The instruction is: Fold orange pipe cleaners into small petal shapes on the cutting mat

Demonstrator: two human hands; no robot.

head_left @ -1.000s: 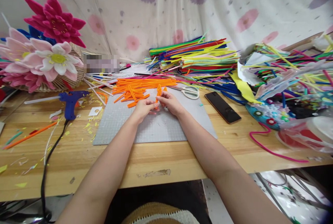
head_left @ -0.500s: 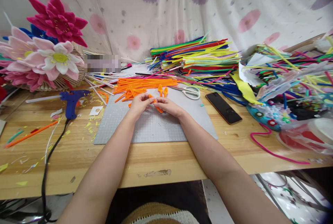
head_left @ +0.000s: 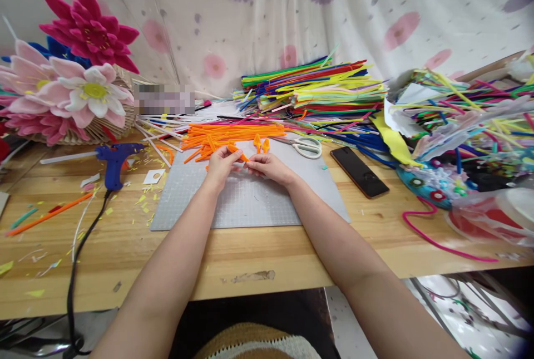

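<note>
The bare left arm (head_left: 167, 261) and right arm (head_left: 340, 236) reach forward, slanting inward. The left grip (head_left: 222, 168) curls in a pinch; the right grip (head_left: 269, 167), also pinching, sits just beside it.

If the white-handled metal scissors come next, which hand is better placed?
Probably the right hand: the scissors lie nearer it, beyond and to its right. The left hand is farther off. Both seem to hold one small orange fuzzy piece.
</note>
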